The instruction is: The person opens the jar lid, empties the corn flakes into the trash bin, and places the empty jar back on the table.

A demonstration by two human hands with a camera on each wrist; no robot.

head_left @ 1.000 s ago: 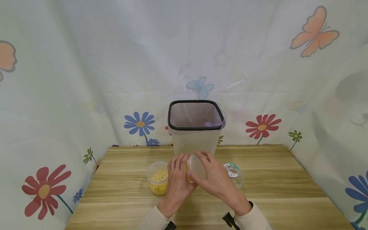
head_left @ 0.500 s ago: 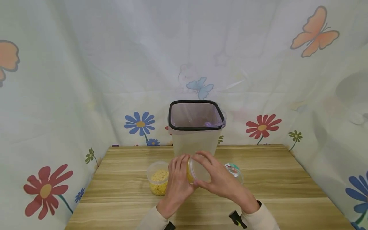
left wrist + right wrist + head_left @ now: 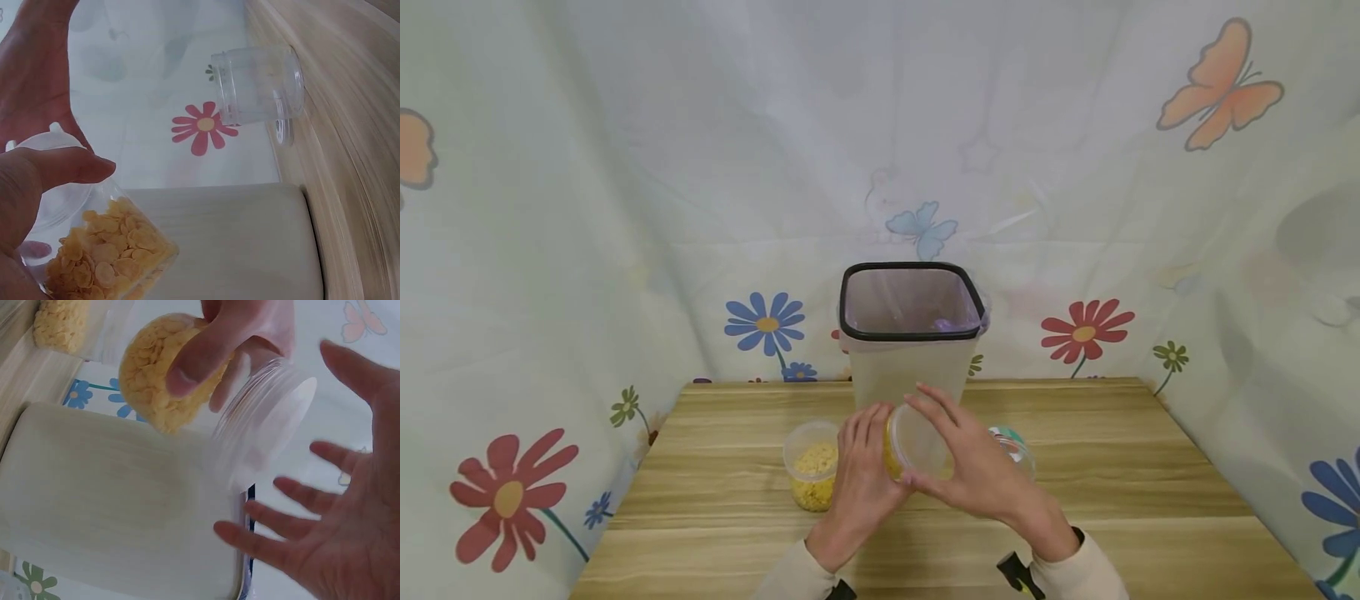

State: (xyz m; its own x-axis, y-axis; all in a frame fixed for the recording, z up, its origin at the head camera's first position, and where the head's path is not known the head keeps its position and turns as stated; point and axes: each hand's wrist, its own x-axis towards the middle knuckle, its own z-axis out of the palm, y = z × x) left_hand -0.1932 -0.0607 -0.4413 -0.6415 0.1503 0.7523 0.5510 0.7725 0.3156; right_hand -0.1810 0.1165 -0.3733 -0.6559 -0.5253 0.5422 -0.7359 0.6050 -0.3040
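My left hand (image 3: pixel 867 471) grips a clear plastic jar (image 3: pixel 115 250) of yellow corn flakes, tilted above the table. A translucent whitish lid (image 3: pixel 269 431) caps it and faces right. My right hand (image 3: pixel 340 531) is beside the lid, fingers spread and apart from it in the right wrist view. In the head view, its thumb and fingers frame the lid's edge. A second jar (image 3: pixel 812 467), uncovered and part full of flakes, stands on the table to the left of my left hand.
Behind the hands stands a pale bin (image 3: pixel 902 367) with a black rim and a purple liner. A clear jar (image 3: pixel 256 84) without flakes stands on the table at the right, partly behind my right hand in the head view. Flowered cloth (image 3: pixel 760 167) surrounds the wooden table (image 3: pixel 1112 475).
My right hand has shifted slightly right and its fingers have spread wider round the lid. The left hand keeps its grip on the jar.
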